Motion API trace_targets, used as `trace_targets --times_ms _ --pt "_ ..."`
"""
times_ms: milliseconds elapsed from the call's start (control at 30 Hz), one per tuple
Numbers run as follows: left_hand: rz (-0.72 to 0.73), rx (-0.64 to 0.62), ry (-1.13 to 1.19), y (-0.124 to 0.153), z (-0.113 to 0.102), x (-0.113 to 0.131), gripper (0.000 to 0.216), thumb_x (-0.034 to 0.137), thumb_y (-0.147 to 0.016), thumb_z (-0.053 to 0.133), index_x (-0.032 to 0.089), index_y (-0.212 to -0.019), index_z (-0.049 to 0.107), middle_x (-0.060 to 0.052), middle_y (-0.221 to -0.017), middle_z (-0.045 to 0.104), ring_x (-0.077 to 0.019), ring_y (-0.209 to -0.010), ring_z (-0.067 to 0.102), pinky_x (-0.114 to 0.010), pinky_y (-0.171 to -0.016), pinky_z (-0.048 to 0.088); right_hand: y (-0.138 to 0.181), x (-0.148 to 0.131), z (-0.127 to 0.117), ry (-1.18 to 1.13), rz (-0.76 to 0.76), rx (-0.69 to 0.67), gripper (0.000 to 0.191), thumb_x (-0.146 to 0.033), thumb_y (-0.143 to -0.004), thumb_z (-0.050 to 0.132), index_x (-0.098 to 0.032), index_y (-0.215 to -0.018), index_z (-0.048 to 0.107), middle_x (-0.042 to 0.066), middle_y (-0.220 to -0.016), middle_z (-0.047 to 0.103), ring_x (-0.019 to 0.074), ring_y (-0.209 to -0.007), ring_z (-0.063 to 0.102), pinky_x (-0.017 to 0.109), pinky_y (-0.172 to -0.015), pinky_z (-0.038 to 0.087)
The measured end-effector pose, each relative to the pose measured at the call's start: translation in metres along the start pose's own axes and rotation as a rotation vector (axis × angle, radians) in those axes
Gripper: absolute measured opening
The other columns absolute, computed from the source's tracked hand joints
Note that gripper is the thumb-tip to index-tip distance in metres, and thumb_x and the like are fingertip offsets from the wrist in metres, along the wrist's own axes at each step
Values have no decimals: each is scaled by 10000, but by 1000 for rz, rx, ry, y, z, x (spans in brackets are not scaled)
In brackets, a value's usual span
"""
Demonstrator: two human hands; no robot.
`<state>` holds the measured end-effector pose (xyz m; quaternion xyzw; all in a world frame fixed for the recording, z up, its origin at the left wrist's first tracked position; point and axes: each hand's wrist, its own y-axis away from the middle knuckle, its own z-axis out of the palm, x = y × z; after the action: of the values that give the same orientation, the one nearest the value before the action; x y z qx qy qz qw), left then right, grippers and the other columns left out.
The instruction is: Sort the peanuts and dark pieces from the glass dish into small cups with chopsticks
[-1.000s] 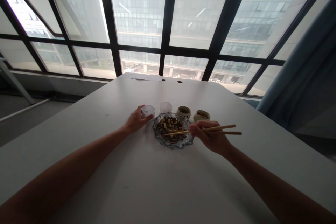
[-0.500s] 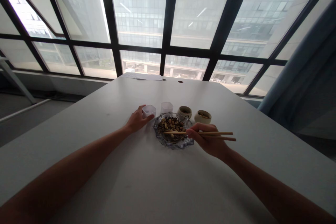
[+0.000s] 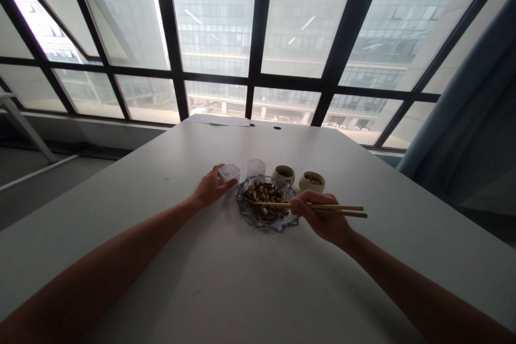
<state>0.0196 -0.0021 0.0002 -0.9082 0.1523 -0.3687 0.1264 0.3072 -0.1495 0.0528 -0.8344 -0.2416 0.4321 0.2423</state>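
Note:
My left hand [image 3: 213, 185] grips a small translucent plastic cup [image 3: 229, 173] from its left side, thumb in front and fingers behind. In my right hand [image 3: 320, 214] is a pair of chopsticks [image 3: 342, 208], their tips down among the nuts and seeds [image 3: 264, 193]. These lie in a clear glass bowl [image 3: 266, 226] with a wavy rim, between my hands. Whether the tips pinch a piece is too small to tell. Behind the bowl stand a second translucent cup [image 3: 257, 167] and two round beige cups [image 3: 284, 174], the right one [image 3: 312, 181] with some pieces inside.
Everything stands on a white table [image 3: 217, 279]. Papers [image 3: 220, 120] lie at its far edge, beside two dark round holes. Large windows rise behind the table, and a blue curtain [image 3: 459, 113] hangs at the right. A white metal frame [image 3: 28, 129] is at the left.
My right hand and the chopsticks have shifted slightly to the right, with the tips still in the bowl. My left hand keeps its hold on the cup.

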Motion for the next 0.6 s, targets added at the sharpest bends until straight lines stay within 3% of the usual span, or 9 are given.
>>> trace_targets --times_ms 400,500,600 --pt "7 5 16 -1 0 -1 804 607 -770 677 149 -1397 471 -158 -1114 698 -300 -955 686 -407 -852 523 -3 -17 -1 53 -133 -110 296 -344 -932 616 -186 -686 666 10 -554 637 100 -449 526 224 -444 391" --pt "6 -4 12 -1 0 -1 809 611 -777 666 142 -1402 461 -154 -1090 699 -294 -947 686 -409 -861 522 -2 -12 1 -36 -22 -80 345 -414 -928 621 -198 -664 666 15 -539 646 113 -444 547 234 -435 410" --pt "18 -9 28 -1 0 -2 795 602 -783 663 143 -1398 454 -160 -1115 695 -296 -982 680 -420 -879 523 -5 3 3 -225 190 62 400 -534 -874 662 -211 -638 661 27 -539 665 149 -467 603 269 -448 487"
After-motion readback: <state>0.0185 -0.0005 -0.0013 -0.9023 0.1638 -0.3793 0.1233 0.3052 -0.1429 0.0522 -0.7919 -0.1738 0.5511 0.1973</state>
